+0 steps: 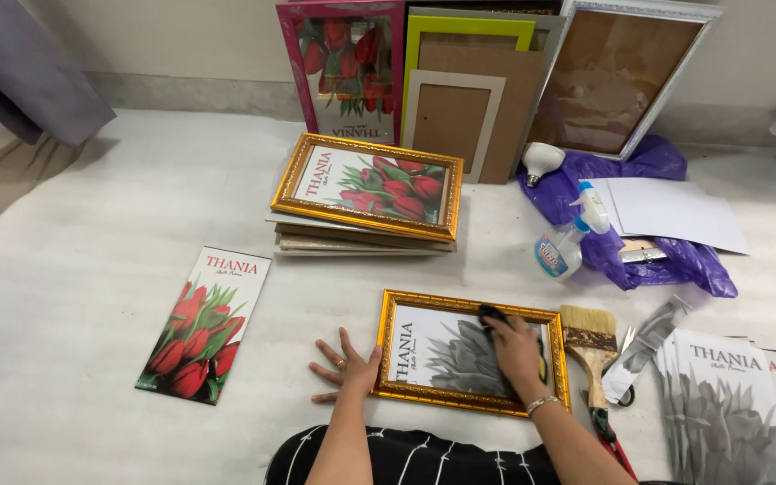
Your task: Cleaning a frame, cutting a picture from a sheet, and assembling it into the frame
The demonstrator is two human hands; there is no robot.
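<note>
- A long printed sheet of red tulips (205, 325) lies flat on the white padded floor covering (74, 269), well apart from both hands.
- The left hand (345, 367) lies flat with its fingers spread, its grip apart; the palm's edge touches the left rail of the gold ornate picture frame with a grey flower print (472, 352), bracing it.
- Behind that frame a stack of frames topped by a gold frame with a red tulip print (367, 186) sits nearby, untouched.
- The right hand (515, 348) rests on the glass over the print's right half, its grip closed on a dark cloth (494, 317). I judge the step in hand to be wiping the glass; the next move calls for steady pressure across the pane while the left hand keeps the frame from sliding.
- Just right of the frame lies a flat wooden-handled bristle brush (590, 344); a clear spray bottle (571, 236) stands farther back.
</note>
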